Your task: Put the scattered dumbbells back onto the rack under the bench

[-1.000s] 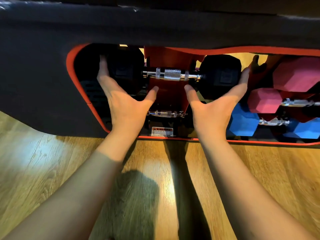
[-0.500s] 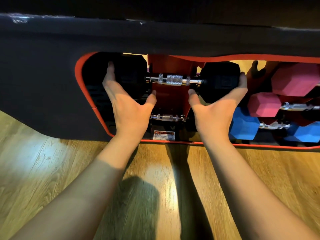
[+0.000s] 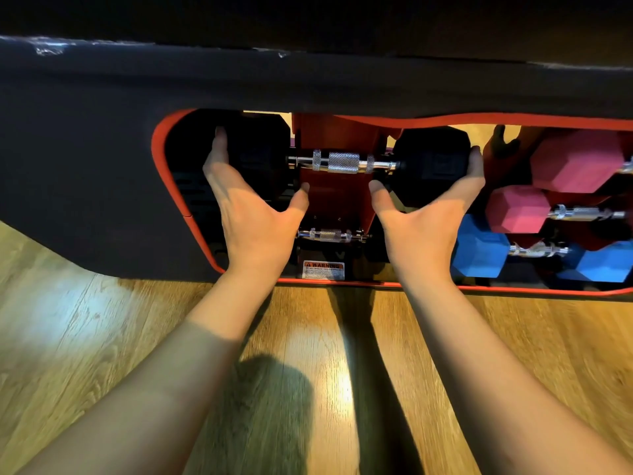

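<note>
Under the dark bench point(image 3: 102, 166), inside the red-edged opening, a black dumbbell point(image 3: 431, 166) lies across the red rack point(image 3: 337, 200), its knurled chrome handle level. Each hand cups one end: the left hand point(image 3: 250, 214) has fingers spread around the left head, the right hand point(image 3: 424, 221) has fingers spread around the right head, thumbs pointing inward, both gripping the weight. Below it sits a smaller chrome handle point(image 3: 329, 234). To the right, pink dumbbells point(image 3: 575, 162) rest above blue dumbbells point(image 3: 479, 248). Wooden floor point(image 3: 513, 337) lies nearer.

warm dim light, floor point(image 3: 102, 337) glare, arm shadows, edges warped, soft.
</note>
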`<act>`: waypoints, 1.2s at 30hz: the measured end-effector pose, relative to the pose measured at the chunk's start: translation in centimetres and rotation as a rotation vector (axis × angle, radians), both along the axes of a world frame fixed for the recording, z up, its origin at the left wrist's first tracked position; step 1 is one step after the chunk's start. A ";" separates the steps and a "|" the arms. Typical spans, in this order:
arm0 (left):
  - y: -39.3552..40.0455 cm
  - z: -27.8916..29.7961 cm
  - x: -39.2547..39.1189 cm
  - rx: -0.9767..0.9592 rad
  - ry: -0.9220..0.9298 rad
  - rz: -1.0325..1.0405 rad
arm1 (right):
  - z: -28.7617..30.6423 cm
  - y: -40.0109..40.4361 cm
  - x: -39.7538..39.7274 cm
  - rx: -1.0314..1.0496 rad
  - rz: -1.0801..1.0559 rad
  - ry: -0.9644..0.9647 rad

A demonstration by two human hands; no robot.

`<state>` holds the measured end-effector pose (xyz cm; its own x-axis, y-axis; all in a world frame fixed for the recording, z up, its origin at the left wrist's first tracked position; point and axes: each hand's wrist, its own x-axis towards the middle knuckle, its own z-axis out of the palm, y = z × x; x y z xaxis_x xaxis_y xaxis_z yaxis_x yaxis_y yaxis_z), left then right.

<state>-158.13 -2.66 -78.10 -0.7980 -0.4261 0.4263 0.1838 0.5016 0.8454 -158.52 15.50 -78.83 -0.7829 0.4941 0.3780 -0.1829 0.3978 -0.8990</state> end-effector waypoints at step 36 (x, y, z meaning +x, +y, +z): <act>0.9 19.6 6.0 -0.284 -0.834 -0.216 | 18.5 3.1 6.2 0.211 0.240 -0.719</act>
